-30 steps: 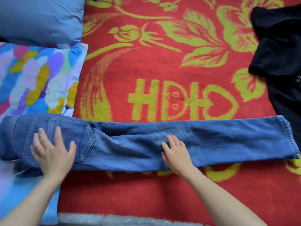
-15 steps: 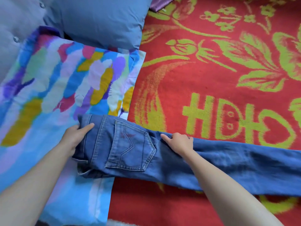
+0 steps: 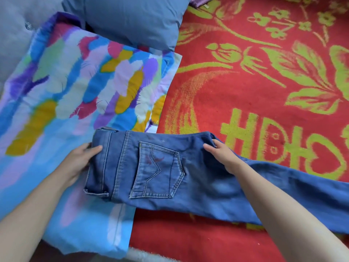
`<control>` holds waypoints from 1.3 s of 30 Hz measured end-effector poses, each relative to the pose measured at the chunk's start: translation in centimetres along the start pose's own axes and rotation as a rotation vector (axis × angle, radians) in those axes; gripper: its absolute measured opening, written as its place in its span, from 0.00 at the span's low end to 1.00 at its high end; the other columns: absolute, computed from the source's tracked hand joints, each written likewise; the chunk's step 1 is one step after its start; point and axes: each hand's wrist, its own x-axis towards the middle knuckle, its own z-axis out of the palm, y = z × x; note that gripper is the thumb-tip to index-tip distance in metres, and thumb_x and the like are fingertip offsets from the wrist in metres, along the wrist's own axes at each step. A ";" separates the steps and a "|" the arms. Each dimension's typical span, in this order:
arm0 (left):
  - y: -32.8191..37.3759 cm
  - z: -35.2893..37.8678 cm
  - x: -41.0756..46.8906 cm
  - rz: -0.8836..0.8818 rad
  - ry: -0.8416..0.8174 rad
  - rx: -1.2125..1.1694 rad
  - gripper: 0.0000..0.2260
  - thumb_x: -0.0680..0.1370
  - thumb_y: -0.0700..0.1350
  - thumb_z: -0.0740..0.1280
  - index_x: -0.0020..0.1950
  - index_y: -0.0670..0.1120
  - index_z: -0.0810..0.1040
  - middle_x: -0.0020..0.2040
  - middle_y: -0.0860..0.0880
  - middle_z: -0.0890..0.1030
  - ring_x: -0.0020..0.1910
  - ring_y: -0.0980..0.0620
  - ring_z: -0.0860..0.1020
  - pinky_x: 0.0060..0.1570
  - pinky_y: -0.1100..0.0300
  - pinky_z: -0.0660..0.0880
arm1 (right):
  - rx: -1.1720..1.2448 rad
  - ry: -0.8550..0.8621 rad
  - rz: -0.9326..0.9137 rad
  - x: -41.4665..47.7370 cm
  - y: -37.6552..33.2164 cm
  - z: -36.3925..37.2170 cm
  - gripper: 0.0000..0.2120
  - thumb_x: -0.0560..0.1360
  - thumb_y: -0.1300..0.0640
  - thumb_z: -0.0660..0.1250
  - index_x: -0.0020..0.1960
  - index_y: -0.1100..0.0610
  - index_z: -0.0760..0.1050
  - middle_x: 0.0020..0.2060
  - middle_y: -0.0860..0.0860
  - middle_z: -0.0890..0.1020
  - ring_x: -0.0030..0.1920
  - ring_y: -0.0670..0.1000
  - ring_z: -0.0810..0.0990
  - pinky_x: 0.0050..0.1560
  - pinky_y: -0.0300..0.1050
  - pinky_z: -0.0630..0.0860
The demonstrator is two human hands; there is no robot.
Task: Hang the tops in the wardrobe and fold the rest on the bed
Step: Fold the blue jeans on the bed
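Red blanket (image 3: 236, 103) under jeans (image 3: 154, 167), left hand (image 3: 80, 159) and right hand (image 3: 221, 156) gripping

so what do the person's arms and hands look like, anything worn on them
Both forearms are bare as far as the frame shows: no sleeves, gloves, watch or bracelets. The left hand and right hand show no rings on the visible fingers, and the nails look short and unpainted.

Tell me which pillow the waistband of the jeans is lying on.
The multicoloured pillow with painted streaks; the jeans overlap its near corner. The plain grey-blue pillow lies farther back, untouched.
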 end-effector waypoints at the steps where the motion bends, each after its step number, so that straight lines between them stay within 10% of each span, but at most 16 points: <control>1: 0.3 0.2 0.7 -0.006 0.019 -0.001 0.08 0.79 0.44 0.62 0.56 0.44 0.76 0.42 0.50 0.80 0.33 0.57 0.78 0.36 0.62 0.71 | -0.047 0.040 0.018 0.3 0.0 0.1 0.11 0.78 0.51 0.62 0.49 0.59 0.75 0.40 0.50 0.77 0.40 0.48 0.75 0.42 0.41 0.70; 6: 2.5 1.5 3.8 -0.114 -0.052 -0.132 0.08 0.78 0.47 0.64 0.49 0.42 0.78 0.45 0.48 0.83 0.35 0.57 0.81 0.43 0.62 0.75 | -0.268 0.096 -0.026 1.2 -0.9 0.0 0.19 0.79 0.51 0.60 0.32 0.55 0.61 0.28 0.49 0.64 0.29 0.48 0.61 0.30 0.42 0.56; 10: 2.2 1.4 5.2 -0.014 0.197 -0.161 0.08 0.77 0.38 0.65 0.55 0.39 0.77 0.44 0.47 0.82 0.26 0.62 0.77 0.36 0.67 0.75 | -0.359 0.152 -0.135 2.1 -2.0 -1.0 0.18 0.79 0.55 0.61 0.30 0.54 0.63 0.28 0.49 0.66 0.31 0.50 0.65 0.31 0.43 0.58; 13: 2.6 0.7 5.6 -0.003 0.328 -0.349 0.10 0.79 0.39 0.63 0.60 0.41 0.76 0.49 0.47 0.83 0.30 0.60 0.76 0.36 0.64 0.76 | -0.510 0.229 -0.172 2.5 -2.3 -1.6 0.11 0.78 0.48 0.60 0.57 0.48 0.75 0.50 0.51 0.80 0.54 0.55 0.76 0.54 0.49 0.69; 16: 2.9 -1.2 6.8 -0.091 0.424 -0.460 0.08 0.81 0.40 0.55 0.55 0.50 0.71 0.31 0.55 0.82 0.20 0.61 0.75 0.22 0.70 0.68 | -0.699 0.287 -0.093 2.4 -1.1 -1.7 0.25 0.79 0.42 0.53 0.74 0.49 0.59 0.67 0.52 0.72 0.68 0.56 0.68 0.66 0.56 0.60; 24: 1.8 0.9 5.5 0.219 0.006 0.320 0.52 0.57 0.62 0.74 0.76 0.50 0.55 0.71 0.52 0.64 0.68 0.53 0.66 0.70 0.54 0.61 | -1.054 0.297 -0.061 0.3 4.4 -6.1 0.25 0.79 0.39 0.49 0.70 0.51 0.64 0.62 0.54 0.74 0.64 0.55 0.69 0.62 0.52 0.60; 27: 1.6 1.9 5.9 0.261 0.137 0.414 0.44 0.64 0.47 0.79 0.75 0.46 0.60 0.72 0.46 0.66 0.68 0.49 0.68 0.66 0.61 0.64 | -1.152 0.179 -0.122 -0.1 4.2 -7.3 0.31 0.75 0.33 0.45 0.67 0.53 0.64 0.59 0.54 0.75 0.60 0.55 0.73 0.57 0.51 0.63; 32: 1.8 2.5 6.3 0.313 0.372 0.134 0.25 0.70 0.31 0.72 0.65 0.42 0.72 0.48 0.41 0.79 0.34 0.59 0.76 0.32 0.75 0.73 | -1.086 0.313 -0.027 1.4 3.2 -7.4 0.14 0.80 0.42 0.52 0.51 0.53 0.65 0.51 0.54 0.80 0.53 0.56 0.77 0.55 0.51 0.61; 39: 0.6 3.1 7.0 0.283 0.659 0.256 0.20 0.74 0.40 0.70 0.66 0.44 0.73 0.59 0.39 0.78 0.58 0.40 0.76 0.61 0.48 0.71 | -0.823 0.837 0.118 2.4 3.0 -4.5 0.18 0.80 0.48 0.54 0.61 0.59 0.71 0.61 0.63 0.72 0.65 0.61 0.66 0.63 0.57 0.60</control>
